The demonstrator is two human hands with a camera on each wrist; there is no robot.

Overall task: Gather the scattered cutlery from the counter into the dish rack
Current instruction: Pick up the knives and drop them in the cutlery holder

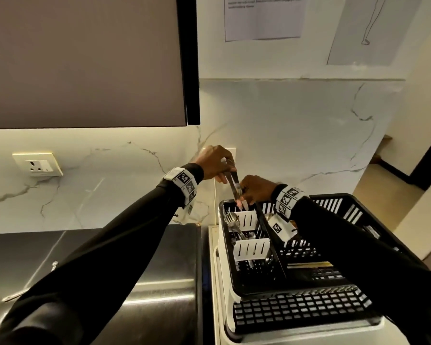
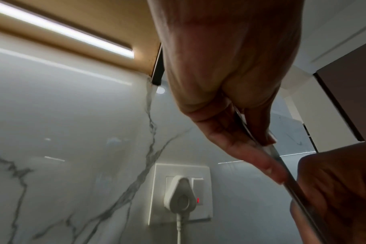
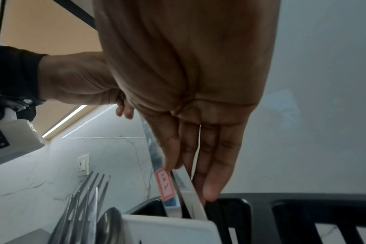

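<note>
Two hands meet over the far-left corner of one black plastic dish rack (image 1: 339, 202). The left hand (image 1: 215, 161) pinches the upper ends of the flat steel knives (image 1: 234, 186) between thumb and curled fingers. There seem to be two blades, one bearing a small red sticker (image 3: 165, 185). The right hand (image 1: 256, 191) has its fingers almost straight, fingertips (image 3: 211, 189) laid along the lower part of the blades; whether it grips them cannot be told. The blade tips stand just inside the rack's rearmost cutlery compartment, behind the first of two white slotted dividers (image 1: 245, 219).

The rack is a slatted, grid-bottomed basket that sits in a pale tray (image 1: 222, 307) on the steel desk (image 1: 139, 250). In the compartment between the two dividers stand shiny metal forks (image 3: 88, 194) and one rounded spoon (image 3: 111, 226); at least two forks show, and their exact count cannot be read. A second divider (image 1: 251, 249) lies nearer the viewer.

One more slim utensil (image 1: 15, 295) lies on the desk at far left, well apart from the rack and partly hidden by a black sleeve. The wall behind is glossy, grey-veined white marble with two sockets: one bare (image 1: 39, 166), one with a white plug (image 2: 181, 196) and cable.
</note>
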